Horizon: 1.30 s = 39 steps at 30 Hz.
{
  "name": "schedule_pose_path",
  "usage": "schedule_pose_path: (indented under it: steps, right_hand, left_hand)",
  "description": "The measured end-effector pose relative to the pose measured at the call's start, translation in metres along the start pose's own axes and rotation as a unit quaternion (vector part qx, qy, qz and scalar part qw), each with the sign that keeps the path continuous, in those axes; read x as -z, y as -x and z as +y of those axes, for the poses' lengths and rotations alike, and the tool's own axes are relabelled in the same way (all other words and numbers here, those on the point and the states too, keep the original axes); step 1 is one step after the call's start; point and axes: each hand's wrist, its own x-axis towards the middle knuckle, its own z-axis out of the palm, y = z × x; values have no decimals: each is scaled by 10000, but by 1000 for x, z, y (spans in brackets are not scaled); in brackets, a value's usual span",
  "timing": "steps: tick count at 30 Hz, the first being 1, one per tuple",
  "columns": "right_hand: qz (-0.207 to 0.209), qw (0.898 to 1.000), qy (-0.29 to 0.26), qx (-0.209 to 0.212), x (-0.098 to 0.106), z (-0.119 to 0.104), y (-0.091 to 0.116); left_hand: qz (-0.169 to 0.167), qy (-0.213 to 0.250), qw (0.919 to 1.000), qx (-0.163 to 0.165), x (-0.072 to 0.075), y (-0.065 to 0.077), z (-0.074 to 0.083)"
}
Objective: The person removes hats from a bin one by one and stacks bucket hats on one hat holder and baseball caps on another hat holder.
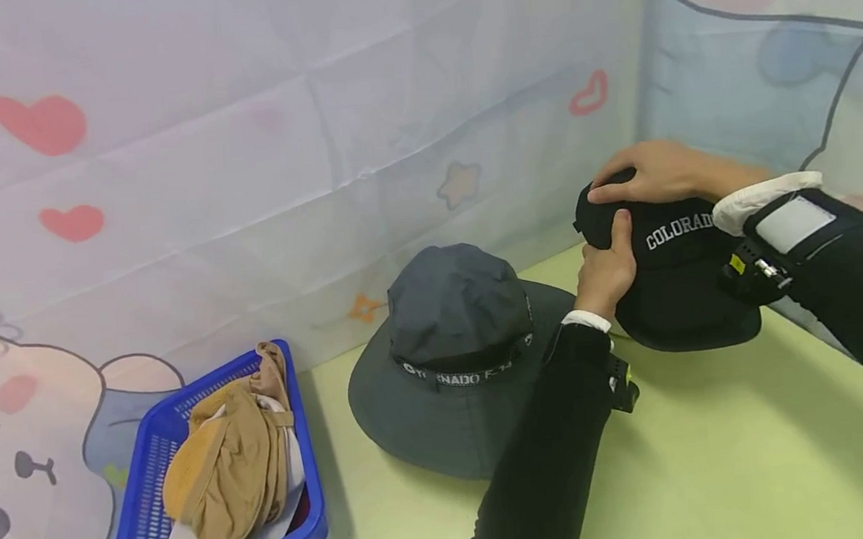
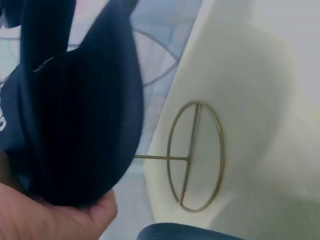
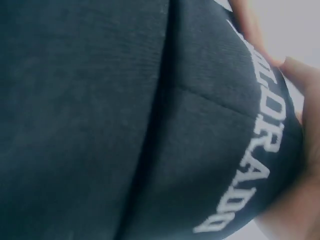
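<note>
Both hands are on a black baseball cap with white COLORADO lettering, at the right in the head view. My left hand grips the cap's left side, thumb against the front of the crown. Over the top of the crown, my right hand holds the cloth between thumb and fingers. In the left wrist view, a thin metal stand with a ring base reaches behind the cap's brim; its upper part is hidden. The right wrist view is filled by the cap's dark cloth and lettering.
Left of the cap, a dark grey wide-brimmed hat stands on the yellow-green table, partly behind my left forearm. A blue basket at the left holds tan and white caps. Printed cloth hangs behind the table.
</note>
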Motion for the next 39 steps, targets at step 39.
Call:
schedule_pose_path:
  steps: [39]
  right_hand:
    - [3086,9389,-216,1509,-24,-35,42]
  left_hand:
    - [675,-1707,9365,-2987,127,94,10]
